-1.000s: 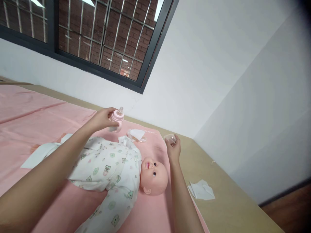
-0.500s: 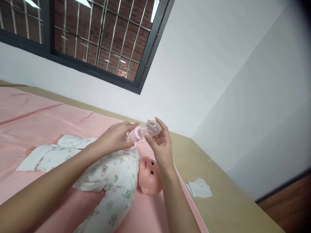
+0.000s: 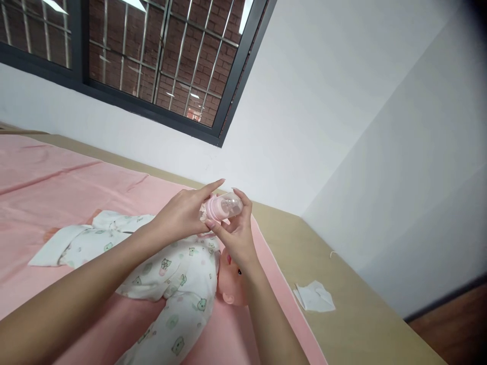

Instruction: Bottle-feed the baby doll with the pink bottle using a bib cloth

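Above the doll's chest I hold a baby bottle [image 3: 213, 209] with a pink collar, lying nearly on its side. My left hand [image 3: 182, 212] is wrapped around its body, with one finger stretched up past the collar. The clear dome cap [image 3: 233, 204] sits over the nipple end, against or very near the collar. My right hand [image 3: 239, 234] grips this cap, its thumb reaching to the pink collar. Beneath my hands a baby doll [image 3: 190, 276] lies on its back in white printed clothes. My right hand and wrist hide part of its face.
A pink cloth [image 3: 76, 182] lies under the doll, over a wooden surface [image 3: 281, 223]. To the right is a folded white tissue [image 3: 315, 296]. A white wall [image 3: 304, 101] and a barred window [image 3: 160, 66] stand behind.
The clear cap has moved left over the nipple, closing the gap to the collar. My right hand came left with it, and its thumb now reaches the collar. My left finger has lifted.
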Motion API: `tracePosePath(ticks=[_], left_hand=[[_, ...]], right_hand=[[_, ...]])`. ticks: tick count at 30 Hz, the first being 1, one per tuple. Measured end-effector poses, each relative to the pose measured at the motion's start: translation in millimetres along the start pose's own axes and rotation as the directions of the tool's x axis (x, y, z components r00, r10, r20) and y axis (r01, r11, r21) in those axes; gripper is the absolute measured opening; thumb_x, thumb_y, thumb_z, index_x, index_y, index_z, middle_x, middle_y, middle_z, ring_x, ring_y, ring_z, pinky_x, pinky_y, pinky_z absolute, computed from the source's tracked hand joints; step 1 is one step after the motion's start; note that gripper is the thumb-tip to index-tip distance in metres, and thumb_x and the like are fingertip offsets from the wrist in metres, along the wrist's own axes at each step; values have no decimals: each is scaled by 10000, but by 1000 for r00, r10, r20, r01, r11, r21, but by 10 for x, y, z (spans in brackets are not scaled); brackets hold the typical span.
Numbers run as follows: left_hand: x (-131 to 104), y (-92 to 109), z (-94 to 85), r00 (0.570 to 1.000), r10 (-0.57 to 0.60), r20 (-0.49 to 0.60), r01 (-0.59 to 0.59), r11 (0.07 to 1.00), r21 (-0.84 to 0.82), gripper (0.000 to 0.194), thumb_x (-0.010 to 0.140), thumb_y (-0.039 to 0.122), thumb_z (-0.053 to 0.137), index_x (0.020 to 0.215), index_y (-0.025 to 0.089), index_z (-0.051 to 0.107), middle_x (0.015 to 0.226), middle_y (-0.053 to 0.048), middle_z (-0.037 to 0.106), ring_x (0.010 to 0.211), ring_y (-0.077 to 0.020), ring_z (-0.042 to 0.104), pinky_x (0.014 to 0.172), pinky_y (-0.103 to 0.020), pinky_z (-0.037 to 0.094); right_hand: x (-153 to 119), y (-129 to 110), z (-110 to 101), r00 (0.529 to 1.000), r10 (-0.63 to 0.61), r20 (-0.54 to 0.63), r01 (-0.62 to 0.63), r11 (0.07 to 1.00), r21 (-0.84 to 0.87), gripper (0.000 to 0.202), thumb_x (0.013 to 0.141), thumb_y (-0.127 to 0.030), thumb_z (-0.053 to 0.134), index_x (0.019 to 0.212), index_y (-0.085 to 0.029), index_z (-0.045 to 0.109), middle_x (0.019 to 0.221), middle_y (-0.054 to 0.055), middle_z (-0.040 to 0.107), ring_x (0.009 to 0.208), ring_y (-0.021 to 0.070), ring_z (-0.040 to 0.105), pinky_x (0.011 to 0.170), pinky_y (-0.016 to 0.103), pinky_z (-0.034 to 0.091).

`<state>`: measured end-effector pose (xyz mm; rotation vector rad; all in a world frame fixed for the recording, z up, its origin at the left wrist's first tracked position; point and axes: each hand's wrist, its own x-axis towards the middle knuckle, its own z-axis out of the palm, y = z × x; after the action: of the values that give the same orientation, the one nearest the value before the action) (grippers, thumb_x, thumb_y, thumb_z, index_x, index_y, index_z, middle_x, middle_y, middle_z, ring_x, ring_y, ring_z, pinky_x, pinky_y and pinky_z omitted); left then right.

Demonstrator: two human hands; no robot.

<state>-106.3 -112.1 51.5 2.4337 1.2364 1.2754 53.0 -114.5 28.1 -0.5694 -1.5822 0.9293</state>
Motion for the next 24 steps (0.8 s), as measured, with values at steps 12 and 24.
tracePosePath(ticks=[12, 24], left_hand=[[-98, 150, 93, 993, 101, -59, -95, 991, 99, 645, 889, 384, 529, 1456, 239, 259, 1322, -88, 564, 1169, -258, 553, 946, -379, 439], [-851, 688, 528, 485, 750, 449, -804, 585, -109, 214, 775, 192, 656, 623, 230, 510, 618, 15, 602, 519, -138, 502, 600, -299, 485]], right_hand=[[156, -28, -482, 939, -138, -316, 50, 961, -272, 708, 670, -339, 737, 1278, -305, 375, 1214, 51, 523, 1004, 170, 588, 791, 295, 537], [-19, 902, -1733, 834, 23, -551, -483, 515, -709, 635, 666, -276, 551, 1292, -245, 452, 1100, 64, 598, 910, 206, 586, 824, 324, 459]])
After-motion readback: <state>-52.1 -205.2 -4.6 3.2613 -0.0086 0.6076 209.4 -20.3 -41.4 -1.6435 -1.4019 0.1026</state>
